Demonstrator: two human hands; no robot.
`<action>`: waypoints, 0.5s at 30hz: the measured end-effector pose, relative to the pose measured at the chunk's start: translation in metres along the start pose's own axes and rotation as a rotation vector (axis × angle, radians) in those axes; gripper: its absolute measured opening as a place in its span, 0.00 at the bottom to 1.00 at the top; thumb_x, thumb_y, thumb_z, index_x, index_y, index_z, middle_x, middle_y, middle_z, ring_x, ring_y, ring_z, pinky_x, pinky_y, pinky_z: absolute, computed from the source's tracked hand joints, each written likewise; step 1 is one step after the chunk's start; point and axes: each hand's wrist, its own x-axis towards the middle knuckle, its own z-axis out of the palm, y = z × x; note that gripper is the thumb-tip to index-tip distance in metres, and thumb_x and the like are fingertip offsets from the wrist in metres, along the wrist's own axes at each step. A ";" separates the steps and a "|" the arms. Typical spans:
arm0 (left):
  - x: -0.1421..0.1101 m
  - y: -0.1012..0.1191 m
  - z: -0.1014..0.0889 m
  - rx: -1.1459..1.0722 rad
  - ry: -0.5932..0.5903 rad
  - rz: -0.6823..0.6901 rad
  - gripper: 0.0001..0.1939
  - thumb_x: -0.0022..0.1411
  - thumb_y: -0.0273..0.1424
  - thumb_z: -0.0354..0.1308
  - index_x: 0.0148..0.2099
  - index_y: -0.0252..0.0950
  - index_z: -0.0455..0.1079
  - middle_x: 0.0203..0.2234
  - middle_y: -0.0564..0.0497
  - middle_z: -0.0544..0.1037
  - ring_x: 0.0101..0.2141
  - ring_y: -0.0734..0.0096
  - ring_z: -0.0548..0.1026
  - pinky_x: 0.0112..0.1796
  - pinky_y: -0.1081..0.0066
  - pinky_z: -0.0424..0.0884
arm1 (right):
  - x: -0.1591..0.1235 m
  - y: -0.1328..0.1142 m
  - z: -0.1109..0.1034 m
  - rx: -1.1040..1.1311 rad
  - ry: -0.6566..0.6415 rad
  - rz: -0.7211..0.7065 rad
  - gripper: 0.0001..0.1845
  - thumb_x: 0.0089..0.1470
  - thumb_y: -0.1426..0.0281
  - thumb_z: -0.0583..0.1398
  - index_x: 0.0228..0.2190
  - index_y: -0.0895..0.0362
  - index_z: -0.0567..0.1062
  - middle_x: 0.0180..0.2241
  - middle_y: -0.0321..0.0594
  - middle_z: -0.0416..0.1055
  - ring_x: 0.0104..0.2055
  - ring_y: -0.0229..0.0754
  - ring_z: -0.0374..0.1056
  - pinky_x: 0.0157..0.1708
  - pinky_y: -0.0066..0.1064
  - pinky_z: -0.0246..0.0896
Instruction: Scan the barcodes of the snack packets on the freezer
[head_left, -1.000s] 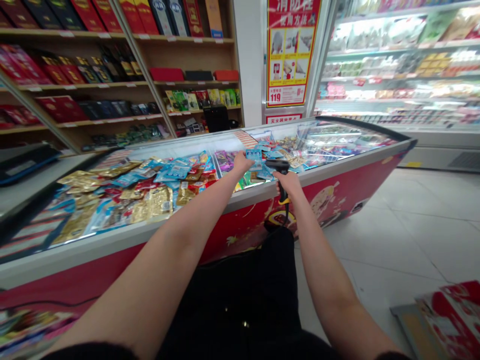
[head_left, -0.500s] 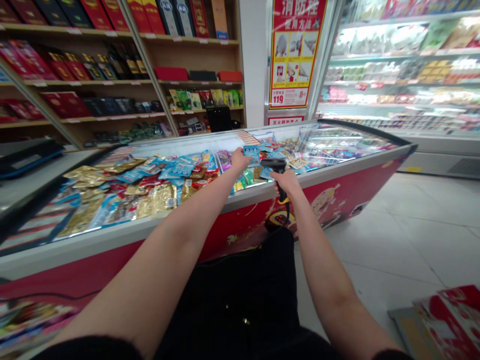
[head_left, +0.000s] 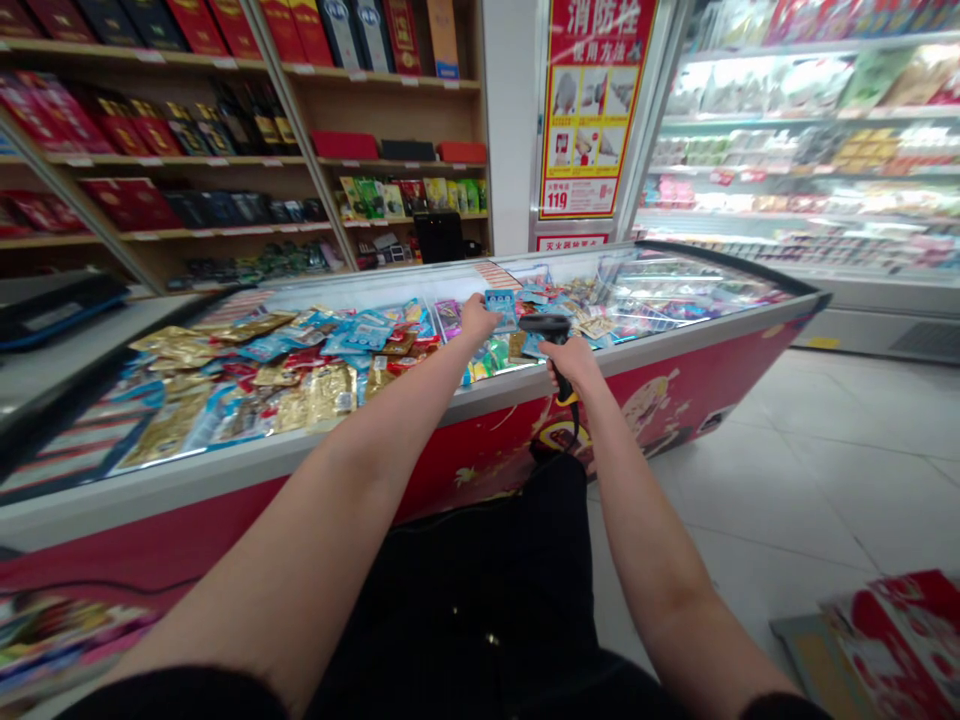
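My left hand [head_left: 480, 320] is closed on the edge of a blue packet [head_left: 501, 308], held up over the chest freezer [head_left: 480, 400]. In my right hand [head_left: 568, 360] is a black barcode scanner [head_left: 545, 327], gripped by its handle, with a cable hanging below. The scanner's head points left, close beside the blue packet. Many gold, blue and red packets [head_left: 330, 390] lie heaped on the left part of the freezer. More packets [head_left: 577, 300] show inside, behind and right of my hands.
Wooden shelves [head_left: 390, 165] with boxes and bottles line the back left. A lit display fridge [head_left: 787, 180] stands at the right. A red carton [head_left: 900, 640] sits on the floor at lower right. Black electronic equipment [head_left: 64, 305] stands at the left.
The view has shifted very slightly. Both hands keep nearly the same place, still holding the blue packet and the barcode scanner.
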 end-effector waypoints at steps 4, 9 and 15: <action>-0.002 -0.005 -0.009 -0.018 0.010 -0.007 0.15 0.47 0.25 0.65 0.37 0.37 0.67 0.32 0.51 0.78 0.38 0.62 0.77 0.42 0.66 0.72 | -0.001 -0.006 0.009 -0.012 -0.024 -0.005 0.18 0.57 0.69 0.62 0.18 0.56 0.67 0.15 0.36 0.65 0.14 0.37 0.60 0.14 0.29 0.60; -0.005 -0.016 -0.035 -0.031 0.031 -0.029 0.15 0.47 0.24 0.64 0.39 0.37 0.67 0.35 0.49 0.79 0.40 0.60 0.78 0.42 0.66 0.72 | -0.002 -0.017 0.032 -0.010 -0.085 -0.019 0.18 0.57 0.68 0.63 0.18 0.56 0.67 0.15 0.37 0.65 0.13 0.37 0.60 0.15 0.29 0.61; 0.002 -0.040 -0.089 0.017 0.146 -0.094 0.22 0.47 0.24 0.65 0.46 0.37 0.67 0.38 0.47 0.80 0.43 0.57 0.79 0.44 0.65 0.72 | -0.008 -0.032 0.067 0.020 -0.137 -0.060 0.16 0.57 0.70 0.63 0.20 0.55 0.67 0.14 0.34 0.64 0.14 0.37 0.60 0.15 0.28 0.61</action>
